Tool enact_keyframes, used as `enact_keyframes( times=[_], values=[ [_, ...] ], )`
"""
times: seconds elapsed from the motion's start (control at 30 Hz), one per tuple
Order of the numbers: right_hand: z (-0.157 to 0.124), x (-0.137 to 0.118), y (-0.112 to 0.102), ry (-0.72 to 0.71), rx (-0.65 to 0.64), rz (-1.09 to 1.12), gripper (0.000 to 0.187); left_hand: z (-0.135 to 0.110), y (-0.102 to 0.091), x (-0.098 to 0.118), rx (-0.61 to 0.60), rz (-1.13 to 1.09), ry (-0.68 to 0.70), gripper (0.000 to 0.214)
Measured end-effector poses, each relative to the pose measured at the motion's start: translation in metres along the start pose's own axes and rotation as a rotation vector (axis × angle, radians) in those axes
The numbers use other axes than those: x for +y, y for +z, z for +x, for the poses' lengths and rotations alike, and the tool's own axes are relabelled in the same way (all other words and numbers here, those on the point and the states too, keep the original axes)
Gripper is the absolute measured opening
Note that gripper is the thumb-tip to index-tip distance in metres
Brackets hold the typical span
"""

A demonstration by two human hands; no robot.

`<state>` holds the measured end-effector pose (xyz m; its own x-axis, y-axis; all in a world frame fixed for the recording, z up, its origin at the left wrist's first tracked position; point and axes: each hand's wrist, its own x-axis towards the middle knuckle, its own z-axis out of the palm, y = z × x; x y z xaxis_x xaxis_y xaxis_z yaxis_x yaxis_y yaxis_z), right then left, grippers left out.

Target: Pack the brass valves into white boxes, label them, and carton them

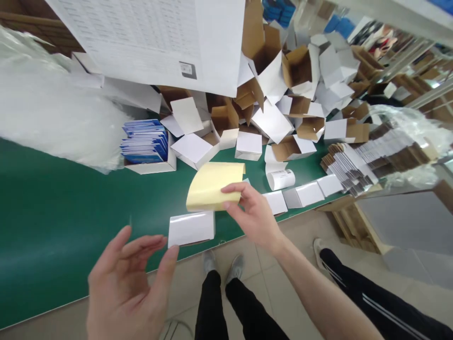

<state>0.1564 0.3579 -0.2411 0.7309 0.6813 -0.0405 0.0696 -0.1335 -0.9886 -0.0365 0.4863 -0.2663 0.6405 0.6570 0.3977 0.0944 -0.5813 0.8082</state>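
Observation:
My right hand (252, 211) pinches the near edge of a curled pale-yellow sheet (212, 186) above the green table (63, 208). My left hand (130, 278) hovers near the table's front edge, fingers apart, fingertips just touching the left corner of a white glossy sheet (191, 228) that lies flat near the front edge. It grips nothing.
A heap of open white cardboard boxes (283, 104) fills the back of the table. A box of blue booklets (145, 141) stands at left, beside clear plastic wrap (42, 113). A small white roll (281, 179) and flat white pieces (311, 192) lie right. Another person's leg (371, 302) is at lower right.

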Motion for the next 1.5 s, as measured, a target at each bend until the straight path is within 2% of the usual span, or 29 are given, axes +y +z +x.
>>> enact_keyframes(
  times=[0.07, 0.1, 0.2, 0.27, 0.33, 0.4, 0.47, 0.57, 0.63, 0.8, 0.93, 1.03, 1.1, 1.23, 1.33, 1.5],
  values=[
    [0.026, 0.018, -0.003, -0.046, -0.007, -0.112, 0.023, 0.007, 0.002, -0.013, -0.015, 0.023, -0.08, 0.079],
    [0.04, 0.028, -0.004, -0.062, 0.007, -0.168, 0.024, 0.009, 0.002, -0.021, -0.053, 0.071, -0.078, 0.079],
    [0.075, 0.058, 0.0, -0.068, 0.026, -0.303, 0.027, 0.008, -0.003, -0.051, -0.242, 0.244, 0.112, 0.08],
    [0.081, 0.073, 0.007, -0.032, 0.004, -0.365, 0.035, 0.005, -0.007, -0.072, -0.353, 0.275, 0.263, 0.076],
    [0.065, 0.079, 0.016, -0.016, 0.0, -0.498, 0.05, 0.0, -0.009, -0.092, -0.413, 0.261, 0.39, 0.07],
    [0.032, 0.077, 0.027, -0.088, 0.034, -0.686, 0.059, -0.006, -0.009, -0.11, -0.424, 0.24, 0.49, 0.066],
    [-0.008, 0.075, 0.039, -0.264, 0.034, -0.801, 0.052, -0.012, -0.006, -0.126, -0.385, 0.213, 0.55, 0.064],
    [-0.053, 0.085, 0.061, -0.506, -0.138, -0.822, 0.039, -0.02, -0.001, -0.143, -0.31, 0.162, 0.565, 0.06],
    [-0.066, 0.101, 0.073, -0.571, -0.17, -0.803, 0.038, -0.025, 0.003, -0.151, -0.282, 0.139, 0.561, 0.057],
    [-0.06, 0.147, 0.088, -0.673, 0.04, -0.675, 0.04, -0.036, 0.013, -0.169, -0.206, 0.168, 0.573, 0.052],
    [-0.057, 0.163, 0.091, -0.655, 0.116, -0.632, 0.036, -0.042, 0.021, -0.173, -0.157, 0.163, 0.558, 0.05],
    [-0.059, 0.167, 0.096, -0.672, 0.167, -0.629, 0.03, -0.045, 0.021, -0.164, -0.134, 0.118, 0.531, 0.05],
    [-0.06, 0.168, 0.1, -0.693, 0.198, -0.618, 0.029, -0.048, 0.014, -0.15, -0.141, 0.102, 0.444, 0.047],
    [-0.062, 0.167, 0.103, -0.687, 0.217, -0.6, 0.024, -0.056, -0.007, -0.12, -0.134, 0.097, 0.182, 0.025],
    [-0.063, 0.166, 0.103, -0.65, 0.21, -0.609, 0.017, -0.057, -0.015, -0.109, -0.206, 0.088, 0.155, 0.018],
    [-0.065, 0.167, 0.103, -0.643, 0.21, -0.589, 0.017, -0.051, -0.009, -0.116, -0.364, 0.049, 0.197, 0.009]
  ],
)
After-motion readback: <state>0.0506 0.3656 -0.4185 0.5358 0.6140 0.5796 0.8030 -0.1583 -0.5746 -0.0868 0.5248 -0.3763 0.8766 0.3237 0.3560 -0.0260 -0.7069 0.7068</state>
